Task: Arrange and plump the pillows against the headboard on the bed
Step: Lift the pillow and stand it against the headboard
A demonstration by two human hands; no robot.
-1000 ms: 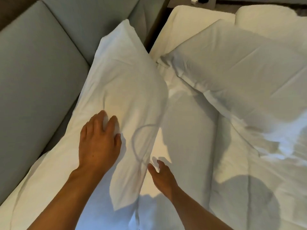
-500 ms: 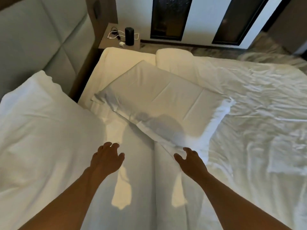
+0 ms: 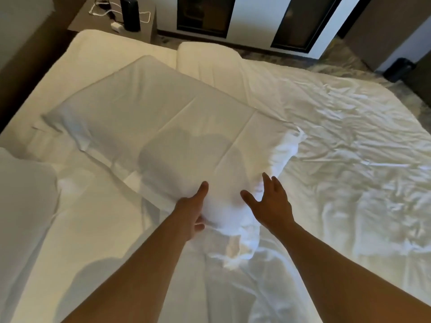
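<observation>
A white pillow point(image 3: 149, 117) lies flat and slanted across the middle of the bed. My left hand point(image 3: 192, 212) grips its near corner, thumb on top and fingers tucked underneath. My right hand point(image 3: 270, 201) hovers over the same near end with fingers spread, just touching or just above the fabric. A second white pillow point(image 3: 23, 192) shows at the left edge. The padded headboard point(image 3: 16, 12) is only a sliver at the top left.
A crumpled white duvet point(image 3: 349, 159) covers the right half of the bed. The bare mattress top point(image 3: 112, 47) shows at the far end. A nightstand point(image 3: 98, 22) holds a dark cylinder point(image 3: 129, 12) and white cables. Dark panels stand along the far wall.
My view swung right from the first pillow by the headboard to the second pillow. Both hands moved forward; my left hand has taken hold of its near corner.
</observation>
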